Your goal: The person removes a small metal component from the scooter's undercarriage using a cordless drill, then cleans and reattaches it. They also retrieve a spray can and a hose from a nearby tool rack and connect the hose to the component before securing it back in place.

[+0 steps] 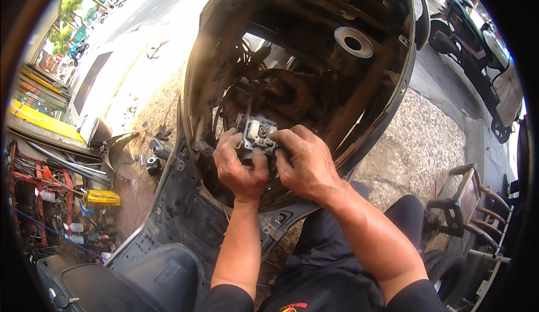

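Observation:
Both hands hold a small metal carburetor [258,132] with its underside turned up, showing a pale float and brass-coloured parts inside. My left hand [241,166] grips its left side, thumb at the near edge. My right hand [306,163] pinches its right side between thumb and bent fingers. The carburetor is over the open body of a scooter [376,82], whose dark cavity holds hoses and wiring. Fingers hide part of the carburetor's sides.
A pale round ring [353,42] sits in the far part of the cavity. The scooter's dark seat [101,284] lies at lower left. Small metal parts [154,163] rest on the ground. A red tool rack [42,188] stands left, a wooden stool [463,197] right, another scooter [474,48] far right.

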{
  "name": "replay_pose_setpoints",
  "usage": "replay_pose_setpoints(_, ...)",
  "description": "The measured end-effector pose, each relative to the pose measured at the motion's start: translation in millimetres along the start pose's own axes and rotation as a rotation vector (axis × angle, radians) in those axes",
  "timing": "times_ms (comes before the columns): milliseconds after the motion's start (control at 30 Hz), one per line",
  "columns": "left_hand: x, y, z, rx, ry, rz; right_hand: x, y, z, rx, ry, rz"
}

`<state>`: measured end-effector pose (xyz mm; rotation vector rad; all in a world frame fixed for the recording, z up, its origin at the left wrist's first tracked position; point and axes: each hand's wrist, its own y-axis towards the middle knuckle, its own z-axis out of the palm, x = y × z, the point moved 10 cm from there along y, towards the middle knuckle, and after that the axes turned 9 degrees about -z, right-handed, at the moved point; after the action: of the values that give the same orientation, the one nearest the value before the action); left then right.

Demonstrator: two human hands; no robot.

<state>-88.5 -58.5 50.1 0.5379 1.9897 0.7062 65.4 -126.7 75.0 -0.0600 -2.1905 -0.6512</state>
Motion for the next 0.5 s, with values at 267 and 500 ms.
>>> replay_pose_setpoints(267,-1,0,0,0.009,0.01,-0.012,-15,4,-3,-0.014,0.03,0.106)
replay_pose_setpoints(500,0,-1,0,0.015,0.016,-0.022,-39,6,3,0.014,0.152,0.274)
